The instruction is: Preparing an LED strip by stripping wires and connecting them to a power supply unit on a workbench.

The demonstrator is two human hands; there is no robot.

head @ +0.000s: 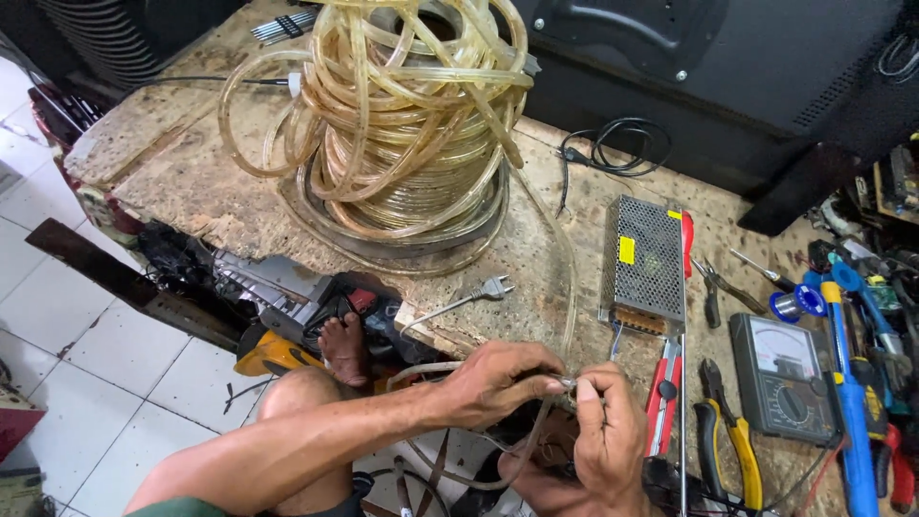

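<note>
Fingers of both hands meet at one spot just off the near edge of the counter (239, 206): the left hand (498, 381) comes in from the left, curled closed around the free end of the clear rope-light tube (567, 287), and the right hand (605, 436) rises from below, its thumb and forefinger pinched on a small metal fitting (569, 385) at the tube's tip. The two hands touch there, so neither is nearer — the tube end lies right between them, held by both.

From that pinch the tube runs up and away from the person, its long axis nearly straight along the counter, bending left into the big coil of rope light (412, 134) piled at the far middle. More slack loops hang below the hands (where it goes after that is hidden by the forearm).

A white two-pin plug (493, 285) on a thin lead lies on the counter just above the left hand. To the right sit a perforated metal power supply (644, 260), red-handled cutters (662, 397), yellow-handled pliers (728, 440), an analogue multimeter (783, 378) and a blue-handled tool (847, 402) — all near, none touched.

The counter is rough, stained board. A white tiled floor (86, 354) shows at the left, and a dark cabinet (728, 67) stands behind.
</note>
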